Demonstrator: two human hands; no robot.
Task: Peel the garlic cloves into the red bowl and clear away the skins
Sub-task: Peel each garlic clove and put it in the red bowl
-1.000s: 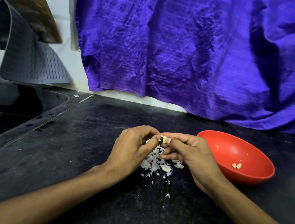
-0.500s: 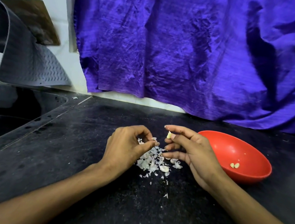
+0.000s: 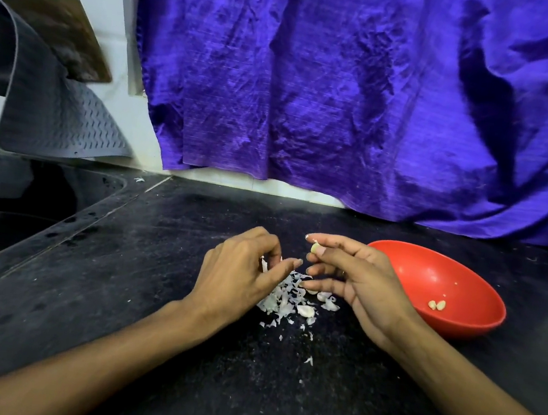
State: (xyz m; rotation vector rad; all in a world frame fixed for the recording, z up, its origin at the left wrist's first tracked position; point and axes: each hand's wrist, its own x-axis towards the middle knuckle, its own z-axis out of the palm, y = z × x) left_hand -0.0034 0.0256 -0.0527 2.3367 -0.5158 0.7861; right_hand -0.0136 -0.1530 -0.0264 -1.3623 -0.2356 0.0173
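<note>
since half a second ago, left hand is parting from right hand; i am seeing left fingers curling around a skin flake, right pinching garlic clove mid-frame, left of red bowl.
</note>
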